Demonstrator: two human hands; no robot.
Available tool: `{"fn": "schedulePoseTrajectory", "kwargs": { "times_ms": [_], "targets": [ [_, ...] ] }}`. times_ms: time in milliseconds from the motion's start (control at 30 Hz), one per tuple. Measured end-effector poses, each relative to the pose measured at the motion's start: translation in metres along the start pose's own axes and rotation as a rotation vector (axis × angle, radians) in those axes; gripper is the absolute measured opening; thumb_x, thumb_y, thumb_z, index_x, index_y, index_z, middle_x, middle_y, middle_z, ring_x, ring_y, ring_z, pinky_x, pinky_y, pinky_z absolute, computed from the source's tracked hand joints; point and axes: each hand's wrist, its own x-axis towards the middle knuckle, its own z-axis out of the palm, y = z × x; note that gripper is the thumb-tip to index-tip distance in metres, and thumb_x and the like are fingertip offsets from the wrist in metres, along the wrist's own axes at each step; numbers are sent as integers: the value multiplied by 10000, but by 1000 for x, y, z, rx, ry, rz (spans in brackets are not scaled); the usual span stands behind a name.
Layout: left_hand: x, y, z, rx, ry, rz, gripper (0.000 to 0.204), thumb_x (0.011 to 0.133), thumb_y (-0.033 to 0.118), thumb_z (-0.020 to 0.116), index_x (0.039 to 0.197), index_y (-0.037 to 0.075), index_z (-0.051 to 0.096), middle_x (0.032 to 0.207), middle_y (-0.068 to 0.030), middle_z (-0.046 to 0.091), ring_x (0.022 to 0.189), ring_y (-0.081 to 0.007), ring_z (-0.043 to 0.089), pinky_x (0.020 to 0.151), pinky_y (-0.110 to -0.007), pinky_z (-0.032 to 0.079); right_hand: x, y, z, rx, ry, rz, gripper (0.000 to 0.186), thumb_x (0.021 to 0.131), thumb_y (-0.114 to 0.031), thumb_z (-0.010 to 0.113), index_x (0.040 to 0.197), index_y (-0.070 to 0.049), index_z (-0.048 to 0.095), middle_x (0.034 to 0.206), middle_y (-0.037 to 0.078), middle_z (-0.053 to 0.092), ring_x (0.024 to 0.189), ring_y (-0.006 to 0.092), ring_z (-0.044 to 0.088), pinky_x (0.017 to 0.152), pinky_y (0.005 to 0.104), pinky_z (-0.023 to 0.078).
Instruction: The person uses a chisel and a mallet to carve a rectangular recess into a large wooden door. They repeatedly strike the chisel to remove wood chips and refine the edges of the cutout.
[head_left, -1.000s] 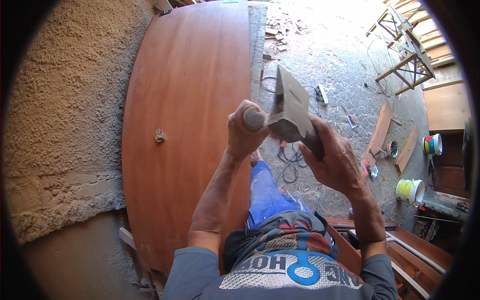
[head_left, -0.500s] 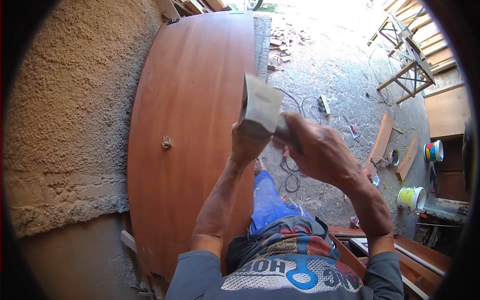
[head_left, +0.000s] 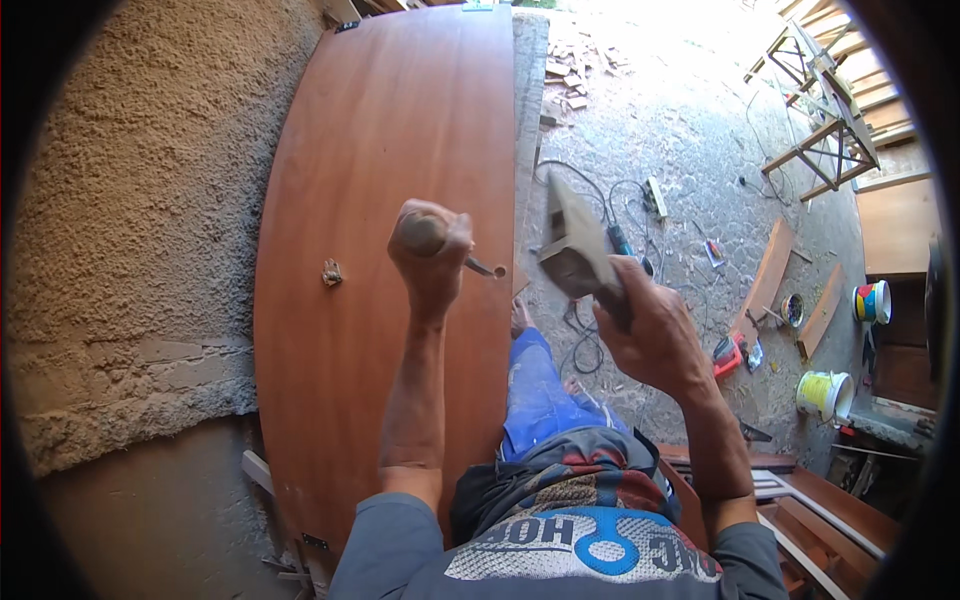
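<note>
A reddish-brown wooden door panel (head_left: 385, 150) lies flat at my left. Over it, my left hand (head_left: 432, 270) is closed round a tool with a round-ended handle (head_left: 421, 234) that points up at me. The tool's lower part is hidden, so I cannot tell its kind. A thin grey piece with a rounded end (head_left: 498, 271) shows just right of that fist, near the panel's edge. My right hand (head_left: 655, 335) grips a hatchet (head_left: 580, 245) by its handle, with the wedge-shaped head raised, apart from the left hand. A small brownish clump (head_left: 332, 272) lies on the panel.
A rough wall (head_left: 170, 200) runs along the left. On the floor at right are a power strip (head_left: 656, 197), cords, boards (head_left: 765, 275), a red tool (head_left: 730, 355), a white-and-yellow bucket (head_left: 824, 395) and a colourful bucket (head_left: 872, 301). A trestle (head_left: 835, 140) stands far right.
My left hand has moved left over the panel, and its tool handle now shows. The hatchet has swung right and lower with my right hand, so the two hands are farther apart.
</note>
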Motion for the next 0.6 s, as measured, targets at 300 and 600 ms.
{"fn": "schedulePoseTrajectory", "kwargs": {
  "times_ms": [300, 600],
  "targets": [
    [-4, 3, 28, 266, -159, 27, 200, 785, -8, 761, 799, 63, 575, 673, 9, 599, 626, -39, 572, 546, -240, 494, -24, 12, 9, 267, 111, 285, 406, 883, -67, 701, 1265, -53, 565, 722, 93, 607, 621, 165, 588, 604, 345, 491],
    [-4, -4, 37, 301, -178, 28, 214, 772, 17, 777, 794, 62, 569, 666, 11, 595, 648, -40, 571, 571, -258, 496, -29, 25, 18, 271, 146, 286, 404, 886, -74, 713, 1259, -48, 560, 702, 58, 579, 619, 119, 540, 580, 326, 470]
  ]
}}
